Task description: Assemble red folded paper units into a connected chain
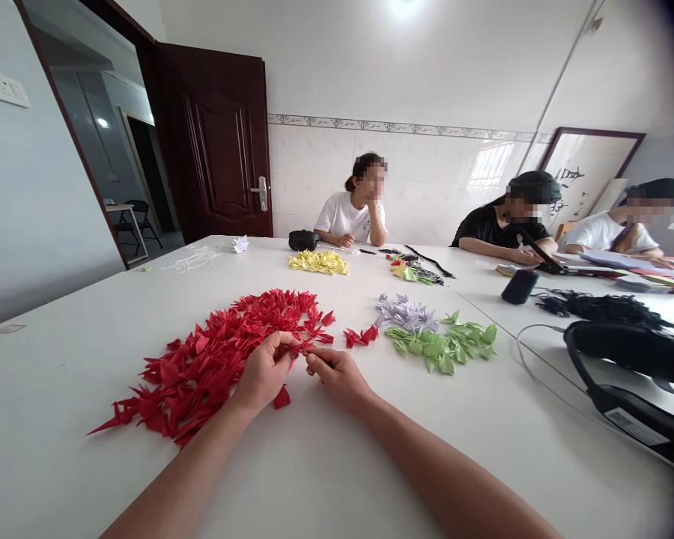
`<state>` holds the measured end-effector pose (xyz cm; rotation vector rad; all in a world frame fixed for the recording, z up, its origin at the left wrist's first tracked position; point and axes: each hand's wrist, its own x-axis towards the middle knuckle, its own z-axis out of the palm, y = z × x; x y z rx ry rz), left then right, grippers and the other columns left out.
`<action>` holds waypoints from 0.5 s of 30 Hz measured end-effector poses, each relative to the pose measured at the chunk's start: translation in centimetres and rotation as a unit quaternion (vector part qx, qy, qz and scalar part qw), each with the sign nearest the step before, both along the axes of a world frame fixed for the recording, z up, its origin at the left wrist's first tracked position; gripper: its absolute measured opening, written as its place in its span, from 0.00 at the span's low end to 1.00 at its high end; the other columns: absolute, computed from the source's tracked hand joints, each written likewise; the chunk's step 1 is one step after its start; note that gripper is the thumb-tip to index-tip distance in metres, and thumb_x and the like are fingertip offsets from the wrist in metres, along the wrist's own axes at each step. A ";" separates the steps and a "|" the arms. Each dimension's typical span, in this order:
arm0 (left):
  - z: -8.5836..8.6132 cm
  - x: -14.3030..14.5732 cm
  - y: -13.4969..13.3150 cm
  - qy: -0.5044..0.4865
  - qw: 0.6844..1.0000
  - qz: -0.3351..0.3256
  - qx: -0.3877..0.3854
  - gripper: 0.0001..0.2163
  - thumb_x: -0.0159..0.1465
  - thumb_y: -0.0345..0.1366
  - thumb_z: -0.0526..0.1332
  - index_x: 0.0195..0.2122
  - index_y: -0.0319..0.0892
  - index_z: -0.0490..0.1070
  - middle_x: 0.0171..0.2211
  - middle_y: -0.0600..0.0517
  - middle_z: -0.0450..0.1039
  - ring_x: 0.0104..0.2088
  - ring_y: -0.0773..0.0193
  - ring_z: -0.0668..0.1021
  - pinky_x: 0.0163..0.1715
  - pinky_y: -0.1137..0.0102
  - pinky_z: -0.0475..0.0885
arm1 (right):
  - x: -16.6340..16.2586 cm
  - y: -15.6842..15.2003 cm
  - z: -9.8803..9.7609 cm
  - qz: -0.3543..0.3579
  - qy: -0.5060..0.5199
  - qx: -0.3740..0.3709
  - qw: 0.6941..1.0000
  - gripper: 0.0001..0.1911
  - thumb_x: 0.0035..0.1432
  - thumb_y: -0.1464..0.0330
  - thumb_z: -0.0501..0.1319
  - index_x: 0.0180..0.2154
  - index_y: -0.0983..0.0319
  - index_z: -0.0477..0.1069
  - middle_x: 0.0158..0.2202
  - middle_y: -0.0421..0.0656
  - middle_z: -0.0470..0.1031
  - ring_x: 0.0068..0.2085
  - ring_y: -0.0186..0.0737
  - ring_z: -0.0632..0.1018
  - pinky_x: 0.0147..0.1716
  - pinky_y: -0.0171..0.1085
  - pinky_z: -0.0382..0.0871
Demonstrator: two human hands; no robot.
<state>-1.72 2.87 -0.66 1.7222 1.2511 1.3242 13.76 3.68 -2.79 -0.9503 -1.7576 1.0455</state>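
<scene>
A large pile of folded red paper cranes spreads over the white table on the left. My left hand is at the pile's right edge, its thumb and fingers closed on a red paper crane. From the other side, my right hand pinches at the same crane; the exact spot is hidden by the fingertips. One loose red piece lies just below my hands. A few more red cranes sit beyond my right hand.
Right of my hands lie purple cranes and green ones. Yellow folded pieces are farther back. A black thread spool, black cords and a black headset occupy the right. Several people sit across the table.
</scene>
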 end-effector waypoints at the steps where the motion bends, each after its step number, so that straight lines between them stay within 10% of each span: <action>1: 0.0 0.0 0.0 -0.002 1.000 -0.002 -0.003 0.07 0.53 0.35 0.56 0.34 0.41 0.68 0.27 0.53 0.72 0.29 0.67 0.73 0.31 0.70 0.68 | 0.0 0.0 0.0 -0.002 -0.001 0.004 1.000 0.16 0.56 0.59 0.53 0.38 0.62 0.74 0.27 0.40 0.68 0.29 0.32 0.67 0.28 0.30 0.60; 15: -0.1 0.2 -0.2 -0.014 1.000 -0.006 -0.016 0.07 0.54 0.34 0.56 0.34 0.40 0.67 0.29 0.52 0.71 0.31 0.66 0.73 0.31 0.70 0.68 | 0.1 0.1 -0.2 -0.002 -0.007 0.004 1.000 0.18 0.55 0.59 0.54 0.39 0.62 0.74 0.27 0.41 0.67 0.29 0.33 0.66 0.29 0.31 0.61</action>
